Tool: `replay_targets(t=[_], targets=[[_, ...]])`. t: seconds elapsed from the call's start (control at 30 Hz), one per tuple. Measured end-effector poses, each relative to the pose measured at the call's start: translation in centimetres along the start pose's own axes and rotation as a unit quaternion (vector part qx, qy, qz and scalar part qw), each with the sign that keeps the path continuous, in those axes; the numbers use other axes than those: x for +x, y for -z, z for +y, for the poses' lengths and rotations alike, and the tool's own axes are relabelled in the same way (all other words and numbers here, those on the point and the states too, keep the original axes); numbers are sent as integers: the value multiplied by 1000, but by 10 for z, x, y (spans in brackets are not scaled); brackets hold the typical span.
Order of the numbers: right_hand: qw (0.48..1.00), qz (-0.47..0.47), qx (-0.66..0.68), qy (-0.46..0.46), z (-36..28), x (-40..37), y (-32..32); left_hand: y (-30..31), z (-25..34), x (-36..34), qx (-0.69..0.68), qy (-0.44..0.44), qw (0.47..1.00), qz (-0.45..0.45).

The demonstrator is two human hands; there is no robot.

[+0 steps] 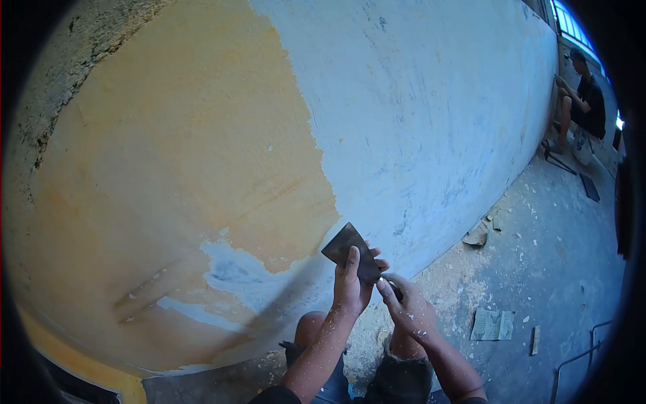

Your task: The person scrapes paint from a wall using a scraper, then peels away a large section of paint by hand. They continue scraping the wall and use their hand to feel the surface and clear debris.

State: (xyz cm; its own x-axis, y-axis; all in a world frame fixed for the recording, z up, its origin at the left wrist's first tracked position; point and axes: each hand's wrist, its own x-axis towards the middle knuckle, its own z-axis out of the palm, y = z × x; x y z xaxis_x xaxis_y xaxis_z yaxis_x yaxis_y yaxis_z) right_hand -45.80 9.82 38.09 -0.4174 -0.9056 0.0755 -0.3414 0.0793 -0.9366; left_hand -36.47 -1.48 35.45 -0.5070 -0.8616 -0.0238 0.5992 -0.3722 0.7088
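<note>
A scraper with a wide dark blade (348, 244) is held up in front of the wall, its blade tilted to the upper left. My left hand (351, 279) grips the blade, thumb flat across its face and fingers behind it. Lower right of that, my right hand (408, 310) is closed round the handle, which is mostly hidden by the fingers. Behind the scraper, the wall has tan paint (202, 148) on the left and a pale blue-white surface (424, 121) on the right, with a ragged edge between them. White flecks dot both forearms.
Paint chips and dust litter the concrete floor (538, 256) along the wall's foot. A printed paper sheet (492, 324) and a small strip (535, 341) lie to my right, near a bent metal frame (573, 363). Another person (585, 101) sits by the wall's far end.
</note>
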Motion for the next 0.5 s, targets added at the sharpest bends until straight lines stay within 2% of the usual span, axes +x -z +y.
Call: replay_targets(t=[0.23,0.37,0.47,0.5], targets=[[999,6,32,10,29,42,3,4,-19,29,-1,-36,999,8],[999,-31,18,-28,20,57,14,0,-19,33,-35,-51,998,18],[999,-18,37,-9,35,60,12,2,-22,33,-45,-56,997,15],[998,-46,39,-8,36,65,18,2,-21,34,-42,-59,997,14]])
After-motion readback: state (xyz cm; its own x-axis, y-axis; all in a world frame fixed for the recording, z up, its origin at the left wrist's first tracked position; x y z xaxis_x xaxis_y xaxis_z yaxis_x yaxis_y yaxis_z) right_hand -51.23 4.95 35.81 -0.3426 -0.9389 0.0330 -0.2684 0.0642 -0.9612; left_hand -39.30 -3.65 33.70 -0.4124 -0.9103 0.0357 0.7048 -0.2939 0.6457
